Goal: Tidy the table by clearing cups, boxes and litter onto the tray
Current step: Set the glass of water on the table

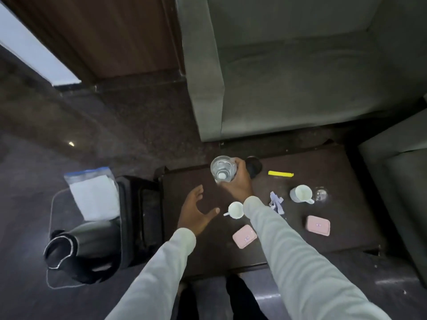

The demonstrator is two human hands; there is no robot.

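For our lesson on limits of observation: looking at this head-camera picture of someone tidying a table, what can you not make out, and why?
- White cup: partly hidden by the right sleeve; contents unclear.
- Dark round thing: half behind the right hand, which holds a glass; unidentifiable.
- Pink boxes: labels too small.
- Second glass: blurred against the dark table.
- Tray: dim; extent unclear.
- Left hand: open, empty.

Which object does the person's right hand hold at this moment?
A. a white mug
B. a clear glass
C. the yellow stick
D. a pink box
B: the right hand is wrapped around the clear glass and holds it over the dark table, while both white mugs, both pink boxes and the yellow stick lie untouched on the table.
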